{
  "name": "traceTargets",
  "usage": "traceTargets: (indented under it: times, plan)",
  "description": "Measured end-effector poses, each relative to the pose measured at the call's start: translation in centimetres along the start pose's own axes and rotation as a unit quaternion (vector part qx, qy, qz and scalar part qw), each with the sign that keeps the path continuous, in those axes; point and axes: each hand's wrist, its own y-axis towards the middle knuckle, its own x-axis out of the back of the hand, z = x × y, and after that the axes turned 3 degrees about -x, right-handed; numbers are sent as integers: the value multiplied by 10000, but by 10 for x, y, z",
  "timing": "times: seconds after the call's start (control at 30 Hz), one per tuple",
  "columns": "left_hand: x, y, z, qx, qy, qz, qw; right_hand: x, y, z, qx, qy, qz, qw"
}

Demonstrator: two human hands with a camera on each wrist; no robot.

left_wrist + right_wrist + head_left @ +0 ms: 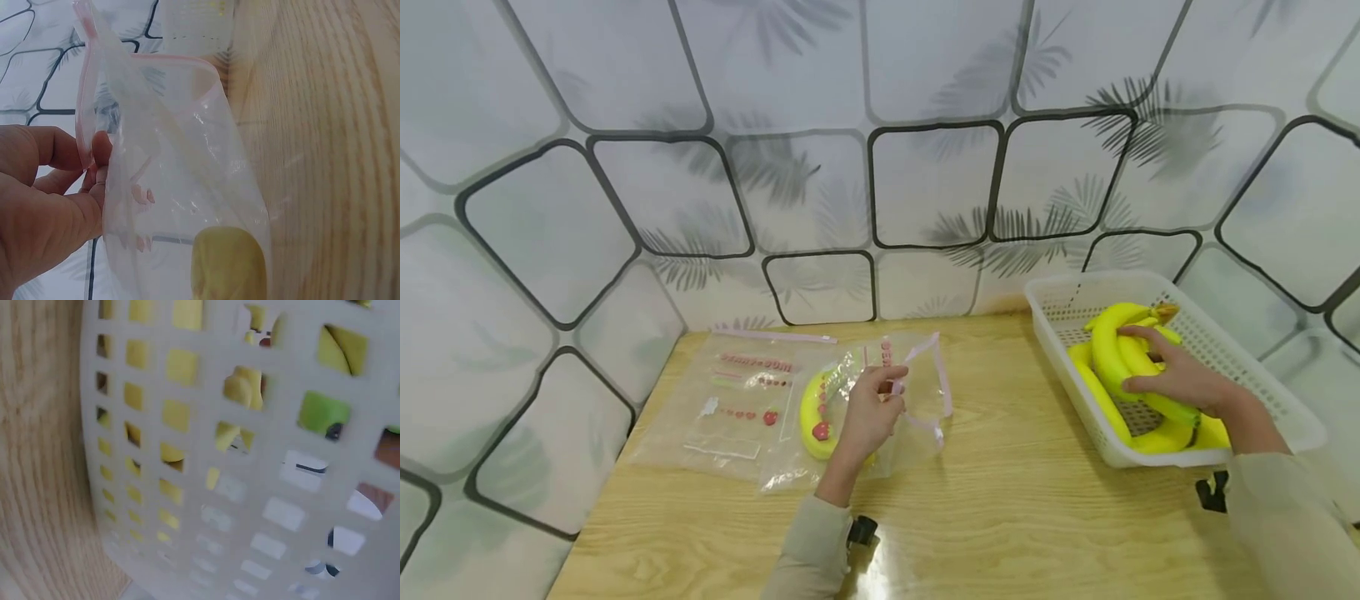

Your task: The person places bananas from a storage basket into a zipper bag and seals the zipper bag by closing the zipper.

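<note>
My left hand (pixel 872 410) pinches the pink-edged opening of a clear zip bag (pixel 181 156), holding its mouth apart. Inside that bag lies a yellow banana (pixel 814 408), whose end also shows low in the left wrist view. At the right, my right hand (pixel 1172 375) grips a banana (pixel 1112 342) on top of several others in a white perforated basket (pixel 1285 408). The right wrist view is mostly filled by the basket's wall (pixel 212 450), with yellow showing through its holes; the right hand is largely hidden there.
A second clear zip bag (pixel 730 408) with red print lies flat at the left, partly under the held one. Both bags and the basket rest on a wooden table (pixel 1000 500). A patterned covering (pixel 936 187) rises behind the table and at its sides.
</note>
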Motion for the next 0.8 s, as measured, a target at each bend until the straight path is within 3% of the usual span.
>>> traceTargets:
  times: [0.43, 0.63, 0.8]
  plan:
    - [0, 0, -3, 16, 147, -30, 9999, 5, -11, 38, 381, 268, -624, 9970]
    - [1, 0, -4, -17, 167, -44, 9998, -1, -21, 71, 910, 364, -619, 9933]
    - [0, -3, -4, 77, 86, -3, 9999, -13, -29, 98, 1034, 80, -675, 9923]
